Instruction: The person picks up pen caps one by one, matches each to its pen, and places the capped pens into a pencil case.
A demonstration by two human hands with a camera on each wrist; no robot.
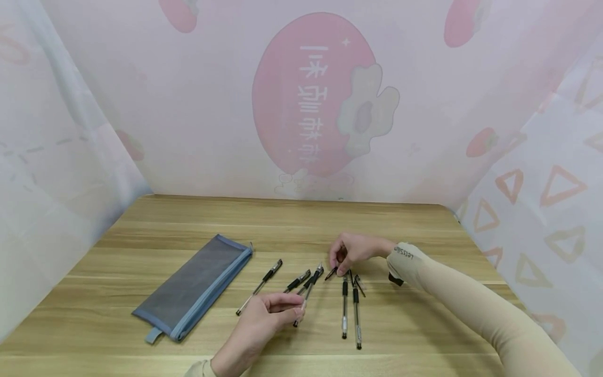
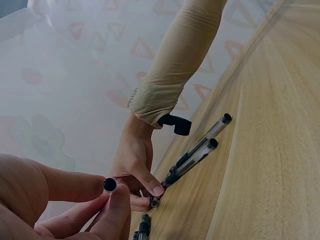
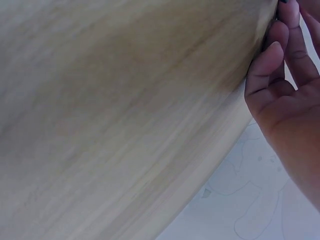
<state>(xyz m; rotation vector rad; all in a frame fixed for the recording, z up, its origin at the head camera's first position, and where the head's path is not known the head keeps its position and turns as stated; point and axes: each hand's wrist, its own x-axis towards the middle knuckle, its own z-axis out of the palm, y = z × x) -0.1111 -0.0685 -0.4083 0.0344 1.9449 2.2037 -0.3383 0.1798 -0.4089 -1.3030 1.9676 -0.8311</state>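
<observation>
While left hand fingers pinch a pen, right hand fingers pinch a cap. Two pens lie just below the right hand on the worktop.

Left hand sits low and near, fingers curled, tips pinched together. Right hand reaches further forward from a beige-sleeved arm, knuckles up, fingertips pinching downward.

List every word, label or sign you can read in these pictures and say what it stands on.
"LetsSlim", as far as it can be read: on the cuff of the beige sleeve on the right arm, small and turned sideways.
White characters in a column on the pink round shape of the backdrop: they look upside down or mirrored, not readable.
Pens and mesh pouch: no readable print.
</observation>
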